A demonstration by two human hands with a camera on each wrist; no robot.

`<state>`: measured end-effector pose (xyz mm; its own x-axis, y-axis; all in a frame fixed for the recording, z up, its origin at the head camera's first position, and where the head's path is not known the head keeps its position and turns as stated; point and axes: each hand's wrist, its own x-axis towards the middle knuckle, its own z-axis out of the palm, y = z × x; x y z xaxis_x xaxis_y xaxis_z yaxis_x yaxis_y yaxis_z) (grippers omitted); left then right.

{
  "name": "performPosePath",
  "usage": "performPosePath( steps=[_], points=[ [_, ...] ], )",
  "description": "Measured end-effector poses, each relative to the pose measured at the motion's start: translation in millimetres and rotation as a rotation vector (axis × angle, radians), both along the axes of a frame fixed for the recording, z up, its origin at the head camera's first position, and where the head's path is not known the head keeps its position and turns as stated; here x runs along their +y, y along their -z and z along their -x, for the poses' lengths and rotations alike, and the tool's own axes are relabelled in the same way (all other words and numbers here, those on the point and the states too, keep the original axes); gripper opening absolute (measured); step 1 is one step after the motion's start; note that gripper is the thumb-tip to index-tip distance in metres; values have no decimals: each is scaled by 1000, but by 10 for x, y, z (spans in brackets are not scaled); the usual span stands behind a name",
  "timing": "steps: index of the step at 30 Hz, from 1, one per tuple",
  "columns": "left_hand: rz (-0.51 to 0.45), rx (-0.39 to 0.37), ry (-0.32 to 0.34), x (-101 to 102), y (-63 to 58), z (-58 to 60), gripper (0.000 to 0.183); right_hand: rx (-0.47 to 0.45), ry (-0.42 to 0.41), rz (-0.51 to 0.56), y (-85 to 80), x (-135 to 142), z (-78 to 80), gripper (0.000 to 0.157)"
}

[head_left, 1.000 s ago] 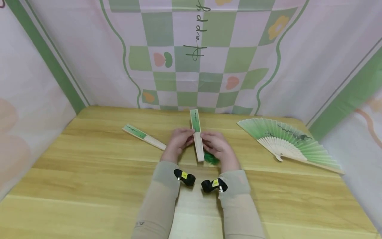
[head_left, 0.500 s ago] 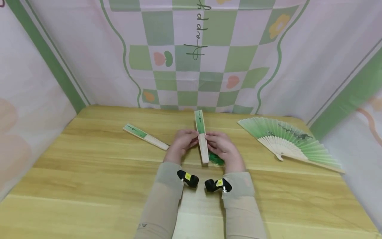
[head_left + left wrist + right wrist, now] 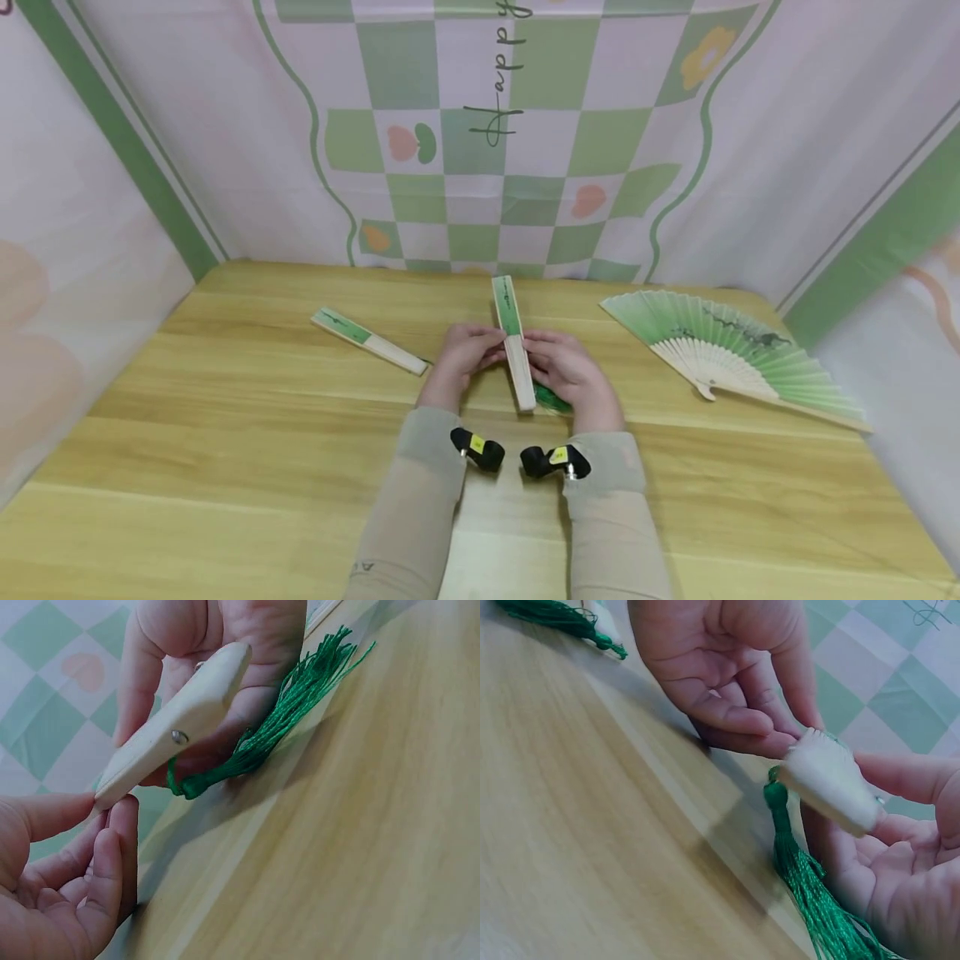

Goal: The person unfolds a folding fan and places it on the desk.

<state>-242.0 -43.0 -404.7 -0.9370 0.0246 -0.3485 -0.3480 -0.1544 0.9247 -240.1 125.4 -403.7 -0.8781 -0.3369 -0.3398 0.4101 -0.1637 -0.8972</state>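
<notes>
Between both hands a folded hand fan (image 3: 517,367) is held above the table, its green end pointing to the back wall. My left hand (image 3: 462,358) pinches its left edge between thumb and fingers. On the other edge my right hand (image 3: 564,367) pinches it the same way. A green tassel (image 3: 262,742) hangs from the fan's pale riveted end, beside the right hand. To the left another folded fan (image 3: 369,340) lies on the table. At the right a green fan (image 3: 735,354) lies spread open.
The wooden table (image 3: 225,467) runs up to a checkered cloth backdrop (image 3: 480,142). Part of a second green tassel (image 3: 555,621) shows in the right wrist view, by the folded fan on the table.
Both hands and the folded fan between them have shifted slightly to the right, still gripping it. The lower end of the left folded fan now shows past the left hand.
</notes>
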Motion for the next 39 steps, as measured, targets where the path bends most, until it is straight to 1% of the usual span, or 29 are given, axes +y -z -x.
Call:
performPosePath(
  steps=[4, 7, 9, 14, 16, 17, 18, 23, 25, 32, 36, 39],
  points=[
    [-8, -2, 0, -1, -4, -11, 26, -14, -13, 34, -19, 27, -10, 22],
    [-10, -3, 6, 2, 1, -14, 26, -14, -28, 52, -26, 40, -14, 18],
    [-11, -5, 9, 6, 0, -15, 25, -7, -43, 50, -30, 42, -17, 21],
    [-18, -7, 22, 13, 3, -14, 26, -1, -80, 37, -40, 37, -26, 41],
    [-21, -4, 29, 15, 7, -13, 26, 0, -91, 46, -46, 42, -33, 45],
    [-22, -3, 33, 15, 9, -12, 26, 0, -94, 52, -48, 43, -36, 44],
    [-23, -1, 37, 14, 9, -14, 26, 0, -94, 57, -49, 43, -38, 43],
    [-51, -5, 44, -6, 26, -7, 27, 7, -110, 75, -54, 41, -37, 23],
    [-64, -9, 46, -14, 39, 1, 28, 9, -112, 79, -55, 41, -35, 19],
    [-79, -26, 48, -34, 53, 6, 29, 2, -91, 92, -47, 42, -29, 19],
    [-79, -33, 39, -52, 51, 4, 29, -8, -64, 97, -42, 42, -25, 17],
    [-84, -38, 35, -74, 43, 4, 28, -17, -27, 98, -41, 44, -22, 17]
  ],
)
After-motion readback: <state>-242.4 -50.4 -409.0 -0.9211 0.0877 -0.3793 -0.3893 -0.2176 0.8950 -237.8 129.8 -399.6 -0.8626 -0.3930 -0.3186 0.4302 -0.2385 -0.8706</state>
